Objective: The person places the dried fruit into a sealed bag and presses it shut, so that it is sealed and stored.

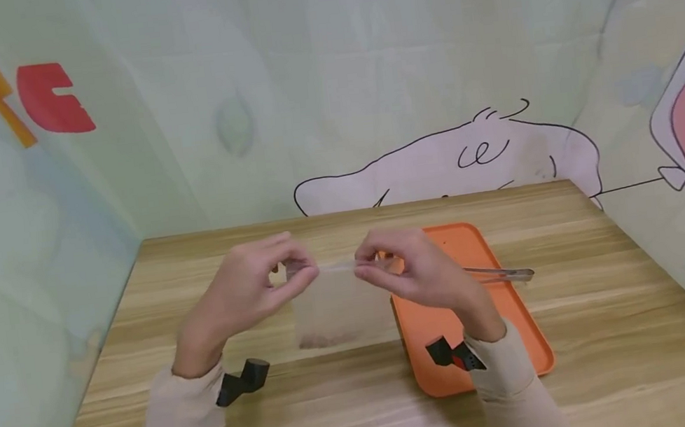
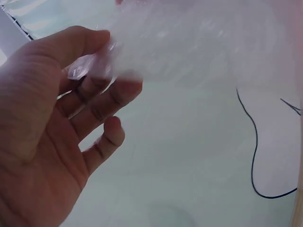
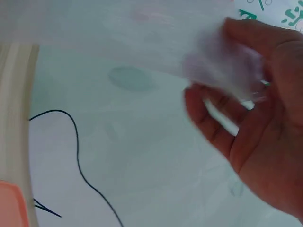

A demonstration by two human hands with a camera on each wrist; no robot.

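Observation:
A clear plastic bag (image 1: 341, 309) hangs upright between both hands above the table, with some small brownish contents along its bottom edge that are too blurred to name. My left hand (image 1: 255, 280) pinches the bag's top edge at its left part between thumb and fingers. At the right part of that same edge, my right hand (image 1: 415, 268) pinches the plastic in the same way. The left wrist view has the crinkled bag (image 2: 175, 42) between the thumb and fingers; the right wrist view has its other end blurred in the right hand (image 3: 265, 113).
An orange tray (image 1: 436, 365) lies on the wooden table (image 1: 314, 414), partly under the right forearm. Metal tongs (image 1: 508, 273) rest across the tray, their end past its right rim. A printed cloth (image 1: 179, 119) hangs behind the table.

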